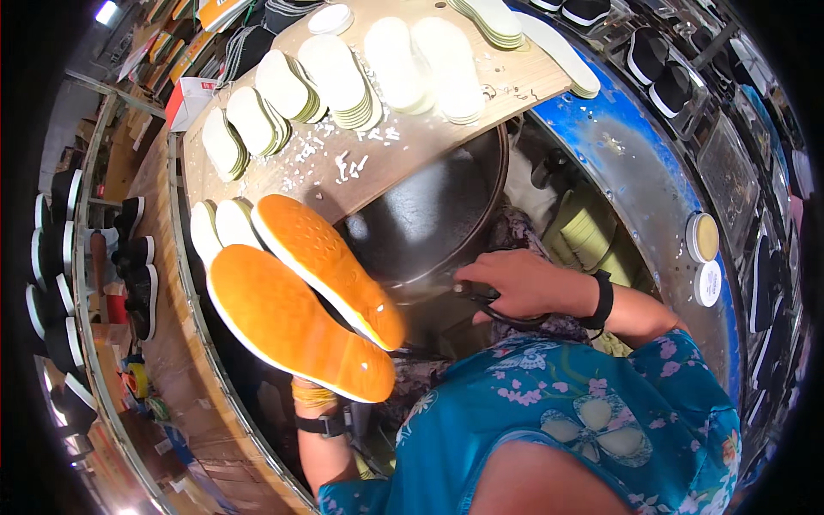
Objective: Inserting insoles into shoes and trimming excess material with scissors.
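I hold a pair of orange-soled shoes [309, 300] up in front of me, soles toward my face, and my left hand [313, 396] is almost wholly hidden under the lower heel end; only the wrist with its yellow bands and dark watch shows, so I take the hand to be clamped on the shoes from beneath, though I cannot see the fingers. My right hand [515, 281] is closed around the handles of black scissors [489, 302], the fingers through the loops, the blades pointing left toward the shoes. Taking the shoes as my landmark: their long axis runs from upper left down to lower right, and the toe or heel ends nearest my body lie just left of the scissors, near but not touching as far as I can tell. The right hand is the nearer one to that exposed end. Behind the shoes, partly covered by them, sits a dark round drum [438, 206], and above them a wooden board [412, 146] carries stacks of pale insoles [343, 81] and white trimmings. Left of the shoes, well apart, black shoes with white soles [137, 257] line a curved shelf. The scissor blades themselves are hard to make out against the dark drum, and the shoe uppers are turned away from me.
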{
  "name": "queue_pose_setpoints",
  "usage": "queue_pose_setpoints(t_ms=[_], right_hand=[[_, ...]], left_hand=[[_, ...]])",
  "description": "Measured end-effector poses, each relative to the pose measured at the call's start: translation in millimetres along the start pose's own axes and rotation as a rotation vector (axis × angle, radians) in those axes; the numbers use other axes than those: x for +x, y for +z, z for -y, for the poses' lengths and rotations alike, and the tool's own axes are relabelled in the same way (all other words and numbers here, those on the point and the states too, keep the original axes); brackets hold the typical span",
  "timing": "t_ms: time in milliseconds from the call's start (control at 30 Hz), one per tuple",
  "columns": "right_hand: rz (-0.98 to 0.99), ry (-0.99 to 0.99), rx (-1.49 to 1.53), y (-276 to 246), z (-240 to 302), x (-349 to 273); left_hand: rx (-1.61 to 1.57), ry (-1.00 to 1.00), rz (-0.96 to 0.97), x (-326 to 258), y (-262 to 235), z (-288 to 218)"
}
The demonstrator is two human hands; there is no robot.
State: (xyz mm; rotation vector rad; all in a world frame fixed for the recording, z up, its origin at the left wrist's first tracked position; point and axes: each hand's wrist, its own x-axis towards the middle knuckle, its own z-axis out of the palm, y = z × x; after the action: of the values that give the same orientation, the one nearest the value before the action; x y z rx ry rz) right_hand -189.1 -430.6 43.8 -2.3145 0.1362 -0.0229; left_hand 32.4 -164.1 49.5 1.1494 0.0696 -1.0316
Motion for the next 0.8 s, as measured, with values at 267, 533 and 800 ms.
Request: queue_pose_setpoints(t_ms=[267,533,800], right_hand=[[0.033,-0.004,-0.083,-1.4,28.0,24.5],[-0.033,-0.048,-0.107,21.9,6.1,17.1],[-0.013,-0.074,-0.061,-5.6,27.8,13.7]], left_hand=[[-0.04,-0.001,0.067,5.6,23.7,31.7],[-0.123,-0.007,0.095,8.6,23.7,40.8],[-0.181,0.014,0.17,-1.6,24.5,56.2]])
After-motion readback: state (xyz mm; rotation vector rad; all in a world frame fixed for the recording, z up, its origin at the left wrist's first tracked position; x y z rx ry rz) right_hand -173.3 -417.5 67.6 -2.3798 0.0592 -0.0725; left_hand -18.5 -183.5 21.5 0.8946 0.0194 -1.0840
